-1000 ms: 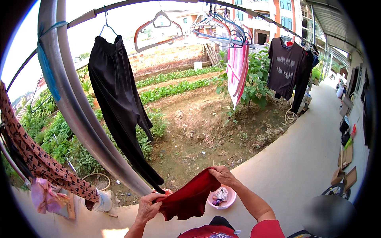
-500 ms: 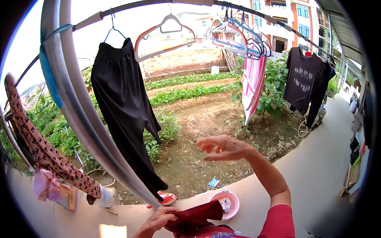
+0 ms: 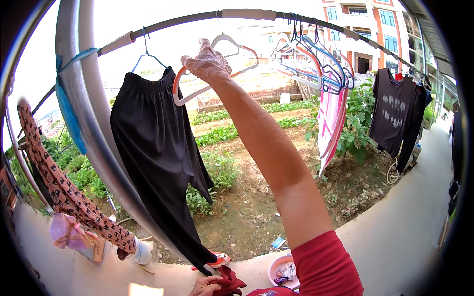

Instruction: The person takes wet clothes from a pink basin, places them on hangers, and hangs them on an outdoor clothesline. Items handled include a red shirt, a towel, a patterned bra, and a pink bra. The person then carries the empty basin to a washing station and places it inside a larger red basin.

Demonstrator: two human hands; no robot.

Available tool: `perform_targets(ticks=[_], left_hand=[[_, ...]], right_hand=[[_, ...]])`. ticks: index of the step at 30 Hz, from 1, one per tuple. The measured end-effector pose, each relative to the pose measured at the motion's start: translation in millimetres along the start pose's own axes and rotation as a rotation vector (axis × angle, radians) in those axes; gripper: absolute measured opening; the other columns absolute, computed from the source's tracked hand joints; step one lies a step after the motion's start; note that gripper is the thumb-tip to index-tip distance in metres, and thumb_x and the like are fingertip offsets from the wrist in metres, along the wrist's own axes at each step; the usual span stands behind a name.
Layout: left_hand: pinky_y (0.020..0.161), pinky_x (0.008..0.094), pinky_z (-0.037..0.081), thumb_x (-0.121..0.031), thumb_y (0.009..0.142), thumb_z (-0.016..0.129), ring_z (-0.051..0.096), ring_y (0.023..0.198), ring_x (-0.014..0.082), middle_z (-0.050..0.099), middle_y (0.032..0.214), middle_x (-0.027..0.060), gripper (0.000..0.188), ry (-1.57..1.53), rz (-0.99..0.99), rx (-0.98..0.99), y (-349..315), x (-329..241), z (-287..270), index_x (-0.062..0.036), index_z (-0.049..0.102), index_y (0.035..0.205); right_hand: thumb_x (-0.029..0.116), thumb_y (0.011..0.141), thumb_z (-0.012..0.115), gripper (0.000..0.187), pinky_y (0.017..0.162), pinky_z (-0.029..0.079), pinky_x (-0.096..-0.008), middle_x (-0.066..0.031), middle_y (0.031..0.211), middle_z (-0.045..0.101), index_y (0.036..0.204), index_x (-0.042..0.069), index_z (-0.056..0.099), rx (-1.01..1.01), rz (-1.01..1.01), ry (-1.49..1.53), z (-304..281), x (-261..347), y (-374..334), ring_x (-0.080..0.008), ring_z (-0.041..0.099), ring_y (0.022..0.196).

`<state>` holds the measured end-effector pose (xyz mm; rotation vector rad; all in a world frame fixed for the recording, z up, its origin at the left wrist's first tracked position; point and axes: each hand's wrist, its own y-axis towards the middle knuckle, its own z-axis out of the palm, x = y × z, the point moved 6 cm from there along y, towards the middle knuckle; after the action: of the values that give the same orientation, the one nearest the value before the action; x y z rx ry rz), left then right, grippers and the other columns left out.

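Right hand [image 3: 206, 64] is up at the orange-and-white hanger [image 3: 196, 95], over its left shoulder, arm stretched out; fingers overlap the frame, but can't tell if they close round it or only touch. Hanger's hook sits on the rail [image 3: 247, 14]. Left hand [image 3: 206, 286] is low at the bottom edge, closed on the red cloth [image 3: 230, 282], which is bunched up and hangs beside the hem of the black trousers [image 3: 153, 128]; part of that hand is cut off by the frame. Step in hand looks like reaching for the hanger with the right while the left holds the cloth. Next move seems to call for a firm hold on the frame and a lift that frees the hook without catching the trousers just left of it. Other hangers [image 3: 321, 69] cluster farther right on the rail. Pink basin [image 3: 274, 267] stands on the floor, right of the cloth, with items inside.
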<state>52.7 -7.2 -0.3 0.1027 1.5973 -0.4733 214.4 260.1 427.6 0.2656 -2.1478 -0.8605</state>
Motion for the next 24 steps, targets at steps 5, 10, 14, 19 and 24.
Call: perform_targets(ticks=[5,10,14,19,24], left_hand=[[0.07,0.0248,0.044,0.0,0.066,0.051,0.054,0.078,0.0144,0.06,0.086,0.0053,0.032,-0.044,-0.05,-0.066,1,13,-5,0.0011,0.061,0.096],[0.068,0.0245,0.045,0.001,0.066,0.051,0.054,0.075,0.0138,0.06,0.082,0.0047,0.031,-0.066,-0.035,-0.082,9,22,-1,0.0003,0.062,0.095],[0.067,0.0243,0.045,0.003,0.066,0.052,0.054,0.074,0.014,0.06,0.082,0.0051,0.03,-0.066,-0.048,-0.039,13,21,3,-0.0007,0.062,0.095],[0.066,0.0237,0.045,0.002,0.067,0.052,0.054,0.074,0.0137,0.061,0.081,0.0051,0.029,-0.034,-0.001,0.022,12,19,5,-0.0005,0.063,0.094],[0.068,0.0205,0.044,0.004,0.073,0.051,0.055,0.074,0.0082,0.061,0.08,0.001,0.024,0.088,-0.079,0.151,17,27,9,0.0026,0.063,0.093]], right_hand=[[0.015,0.072,0.059,0.046,0.082,0.046,-0.0388,-0.0205,0.096,0.058,0.113,0.003,0.044,-0.112,0.067,0.149,10,-13,3,-0.0341,0.058,0.094],[0.007,0.073,0.056,0.047,0.075,0.049,-0.039,-0.0175,0.08,0.057,0.116,0.001,0.038,-0.261,-0.159,0.21,-3,-20,7,-0.0305,0.06,0.076],[0.0,0.071,0.052,0.068,0.06,0.054,-0.0308,-0.0171,0.086,0.056,0.13,0.008,0.019,-0.199,-0.282,0.509,-24,-31,-29,-0.022,0.06,0.076],[-0.001,0.074,0.061,0.096,0.058,0.054,-0.0285,-0.0197,0.095,0.059,0.137,0.017,-0.008,0.024,-0.212,1.018,-20,-87,-135,-0.0182,0.061,0.074],[0.018,0.085,0.06,0.047,0.031,0.035,-0.0186,-0.002,0.057,0.055,0.126,0.009,0.039,0.141,0.473,1.193,26,-178,-222,-0.0027,0.045,0.041]])
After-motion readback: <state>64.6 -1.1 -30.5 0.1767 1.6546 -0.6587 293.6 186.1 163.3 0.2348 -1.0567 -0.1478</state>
